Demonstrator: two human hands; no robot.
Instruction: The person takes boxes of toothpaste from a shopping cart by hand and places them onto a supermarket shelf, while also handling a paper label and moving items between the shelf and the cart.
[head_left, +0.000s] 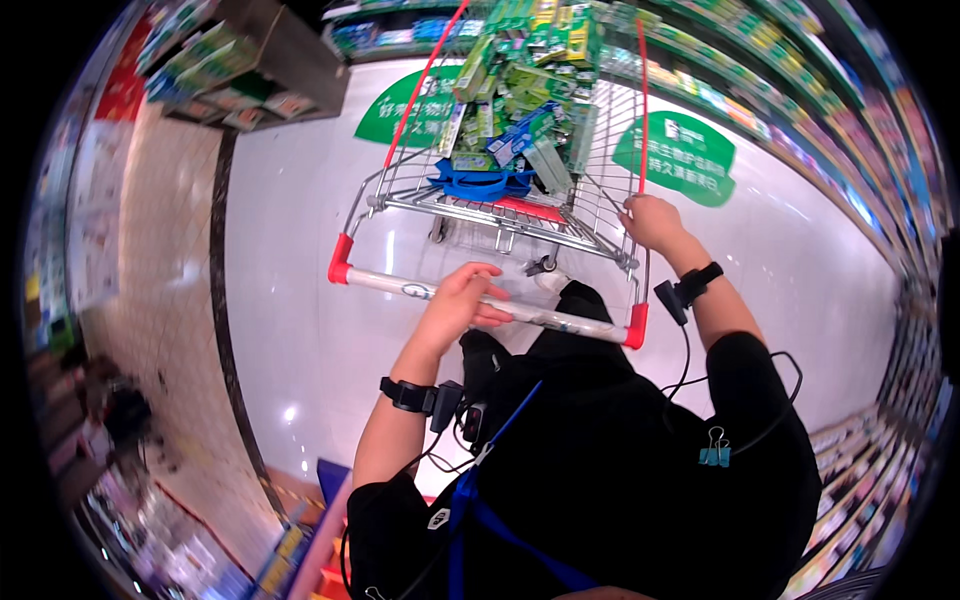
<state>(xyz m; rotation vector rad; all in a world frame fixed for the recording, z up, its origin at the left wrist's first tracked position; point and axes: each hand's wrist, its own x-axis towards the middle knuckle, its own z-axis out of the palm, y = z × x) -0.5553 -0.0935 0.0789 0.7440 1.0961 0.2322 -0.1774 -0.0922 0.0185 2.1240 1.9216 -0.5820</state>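
A wire shopping cart (600, 150) stands before me, heaped with green toothpaste-like boxes (529, 79). Blue packaging (480, 182) lies at the near end of the basket, beside a pale green box (549, 165). My left hand (466, 301) lies across the cart's wrapped handlebar (570, 321), fingers stretched out and spread. At the basket's right side, my right hand (651, 221) has its fingers curled at the red-edged rim (643, 112). Part of its grip is hidden from view.
Shelves of packaged goods (795, 90) curve along the back and right. A display stand (292, 67) is at the upper left. Green floor stickers (679, 157) with writing flank the cart. A colourful display (326, 525) sits at the lower left. Cables hang from both wrist straps (694, 285).
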